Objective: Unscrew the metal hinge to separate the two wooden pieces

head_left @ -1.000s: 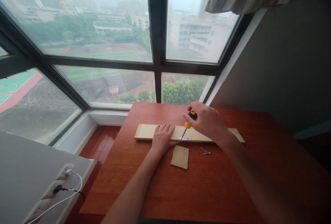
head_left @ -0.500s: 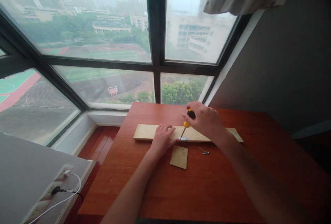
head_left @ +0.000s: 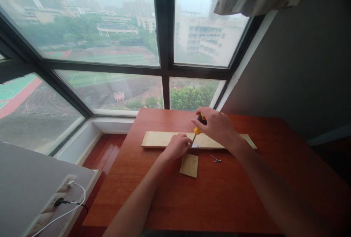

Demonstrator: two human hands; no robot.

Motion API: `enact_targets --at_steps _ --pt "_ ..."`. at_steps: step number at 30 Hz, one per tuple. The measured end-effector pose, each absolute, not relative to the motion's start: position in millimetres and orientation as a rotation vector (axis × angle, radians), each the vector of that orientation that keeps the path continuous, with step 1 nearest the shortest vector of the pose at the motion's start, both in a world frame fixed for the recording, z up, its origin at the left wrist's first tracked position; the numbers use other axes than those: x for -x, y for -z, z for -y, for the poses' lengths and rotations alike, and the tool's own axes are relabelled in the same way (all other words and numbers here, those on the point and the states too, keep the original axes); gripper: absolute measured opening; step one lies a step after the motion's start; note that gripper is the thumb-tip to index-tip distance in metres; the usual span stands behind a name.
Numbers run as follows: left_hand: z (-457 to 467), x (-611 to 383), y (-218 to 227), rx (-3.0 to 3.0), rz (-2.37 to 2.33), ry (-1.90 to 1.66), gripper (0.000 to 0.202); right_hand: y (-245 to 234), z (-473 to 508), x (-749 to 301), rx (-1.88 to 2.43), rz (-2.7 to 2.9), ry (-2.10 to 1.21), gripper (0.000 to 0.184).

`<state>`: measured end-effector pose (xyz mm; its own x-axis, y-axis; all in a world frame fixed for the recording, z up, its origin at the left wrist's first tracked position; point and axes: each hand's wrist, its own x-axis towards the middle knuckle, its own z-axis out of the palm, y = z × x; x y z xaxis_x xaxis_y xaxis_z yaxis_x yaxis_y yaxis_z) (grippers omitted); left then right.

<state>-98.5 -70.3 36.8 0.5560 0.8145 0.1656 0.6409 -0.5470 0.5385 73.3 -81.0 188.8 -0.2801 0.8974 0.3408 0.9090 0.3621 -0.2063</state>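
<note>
My right hand (head_left: pixel 219 125) is wrapped round the yellow and black handle of a screwdriver (head_left: pixel 197 130), held at a tilt. The shaft slants down to a small silver metal plate (head_left: pixel 195 146) at the near edge of a long pale wooden board (head_left: pixel 156 139). Beside the shaft's lower end, my left hand (head_left: pixel 178 145) has its fingers drawn together in a pinch; whatever they hold is hidden. Its wrist hangs over the board's near edge. Close by lies a small squarish wooden piece (head_left: pixel 189 165) with a hole near its top edge.
Screws (head_left: pixel 215 159) lie on the reddish-brown table (head_left: pixel 219 197), right of the small wooden piece. Windows (head_left: pixel 109 91) rise behind the table. At lower left, a low wall carries sockets (head_left: pixel 52 204) with a white cable (head_left: pixel 65 213) plugged in.
My left hand has shifted right from lying flat on the board, and its fingers have closed near the screwdriver's lower end. My right hand keeps its hold with hardly any movement.
</note>
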Motion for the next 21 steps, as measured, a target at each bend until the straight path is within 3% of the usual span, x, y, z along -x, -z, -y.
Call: enact_targets --at_steps 4,8,13,16,21 --pt "67.1 98.7 -37.3 -2.307 -1.152 -0.585 0.017 -186.5 77.1 -74.6 1.5 2.24 -0.048 0.019" --pt "66.6 98.8 -34.7 -2.249 -1.169 -0.612 0.016 -186.3 78.4 -75.1 1.417 2.269 -0.15 0.038" --pt "66.0 98.6 -32.1 -2.225 -1.167 -0.638 0.015 -189.9 79.5 -71.8 1.59 2.23 0.01 0.028" --pt "66.0 98.6 -32.1 -2.221 -1.158 -0.637 0.014 -190.0 78.4 -71.9 1.55 2.232 -0.058 0.024" --pt "66.8 98.9 -33.4 -2.227 -1.152 -0.64 0.017 -190.3 80.7 -72.7 1.428 2.282 -0.126 0.037"
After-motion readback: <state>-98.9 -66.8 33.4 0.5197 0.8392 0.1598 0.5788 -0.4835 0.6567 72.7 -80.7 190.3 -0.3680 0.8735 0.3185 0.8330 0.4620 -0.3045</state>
